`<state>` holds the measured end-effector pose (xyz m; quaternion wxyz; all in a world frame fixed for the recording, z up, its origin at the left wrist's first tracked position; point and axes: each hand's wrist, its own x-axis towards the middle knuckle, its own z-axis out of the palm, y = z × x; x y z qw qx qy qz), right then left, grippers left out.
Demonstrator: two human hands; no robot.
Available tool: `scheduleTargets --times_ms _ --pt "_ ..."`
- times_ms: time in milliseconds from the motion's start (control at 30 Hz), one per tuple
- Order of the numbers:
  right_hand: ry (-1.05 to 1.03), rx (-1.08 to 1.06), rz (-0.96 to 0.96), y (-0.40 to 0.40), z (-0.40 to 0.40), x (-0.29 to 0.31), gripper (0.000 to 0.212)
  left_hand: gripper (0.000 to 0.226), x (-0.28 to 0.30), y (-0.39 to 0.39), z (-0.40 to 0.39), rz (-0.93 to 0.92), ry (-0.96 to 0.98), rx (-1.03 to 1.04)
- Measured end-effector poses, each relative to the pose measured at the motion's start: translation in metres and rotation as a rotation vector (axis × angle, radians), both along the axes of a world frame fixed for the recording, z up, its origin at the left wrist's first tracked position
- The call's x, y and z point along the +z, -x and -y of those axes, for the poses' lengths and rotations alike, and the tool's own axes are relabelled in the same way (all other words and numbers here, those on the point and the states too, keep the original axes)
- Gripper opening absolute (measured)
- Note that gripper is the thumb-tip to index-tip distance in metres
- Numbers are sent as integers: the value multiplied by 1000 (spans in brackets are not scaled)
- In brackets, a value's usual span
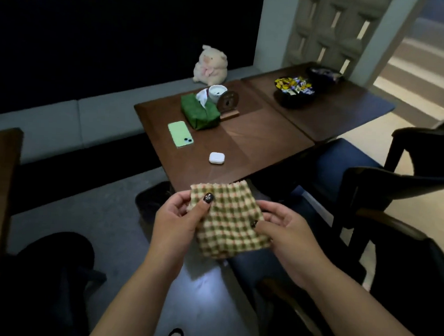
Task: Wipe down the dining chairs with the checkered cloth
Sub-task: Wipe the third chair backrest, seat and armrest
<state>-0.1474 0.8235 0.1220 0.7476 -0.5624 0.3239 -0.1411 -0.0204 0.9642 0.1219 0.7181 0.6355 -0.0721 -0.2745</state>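
Checkered cloth (229,221) hangs spread between your hands above the near chair (402,259); your left hand (180,213) pinches its top corner and your right hand (284,230) pinches its side edge, probably to fold a wiping pad.

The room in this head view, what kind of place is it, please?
Probably a café or a dining corner. Two dark wooden tables are pushed together beside a cushioned wall bench, blue-seated dining chairs are tucked in, and a bowl of wrapped sweets stands out.
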Motion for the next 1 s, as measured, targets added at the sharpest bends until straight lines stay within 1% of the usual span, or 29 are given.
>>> scheduleTargets --times_ms 67,133,167,267,300,367,433,500,533,600,667,733,767,867,933,1000 --pt "-1 42 12 31 16 7 37 32 2 33 9 -15 -6 51" --pt "35 79 13 60 33 15 34 36 4 65 18 -50 -12 86" --pt "57 99 8 73 39 20 32 37 4 78 21 -78 -25 75" --pt "116 185 4 100 53 32 29 59 10 108 27 -182 -79 -38" --pt "133 223 1 106 57 35 28 62 12 114 28 -193 -107 -89" --pt "177 283 -15 114 62 38 26 55 16 123 31 -171 -159 -187" --pt "238 288 -40 117 66 37 27 39 15 129 38 -106 -233 -263" --pt "291 199 -89 121 70 31 30 19 11 136 48 -24 -304 -315" --pt "325 134 -107 124 74 27 31 14 9 138 54 13 -308 -326" --pt "391 66 -127 129 81 22 30 13 5 143 70 89 -294 -329" --pt "410 45 -122 135 91 20 28 11 1 151 87 159 -302 -306" --pt "375 6 -96 144 106 20 27 5 -4 161 106 206 -303 -246" --pt "336 -25 -76 150 116 19 27 6 -7 166 116 221 -298 -216" --pt "172 -66 -39 169 156 16 32 8 -14 182 158 222 -273 -133" --pt "49 -29 -72 183 184 7 34 5 -21 196 193 239 -253 -122" --pt "-92 26 -111 203 212 -9 31 6 -30 216 233 276 -236 -120"
